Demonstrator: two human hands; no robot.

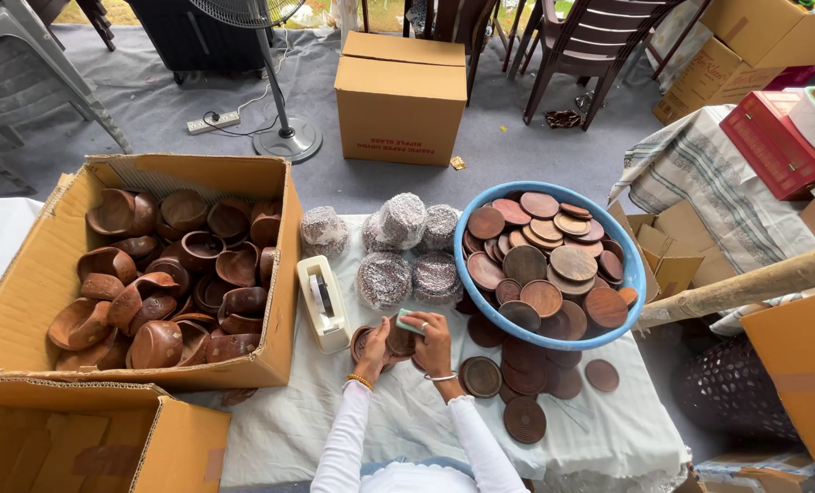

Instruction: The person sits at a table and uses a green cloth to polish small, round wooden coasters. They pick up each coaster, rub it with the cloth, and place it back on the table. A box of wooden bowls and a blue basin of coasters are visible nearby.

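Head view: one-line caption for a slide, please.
Left hand steadies a wooden disc; right hand presses a green sponge on it beside a blue basin.

You stood over a grey carpet (152, 100), a fan stand (286, 139), a closed carton (400, 100), brown chairs (590, 46), daylight.
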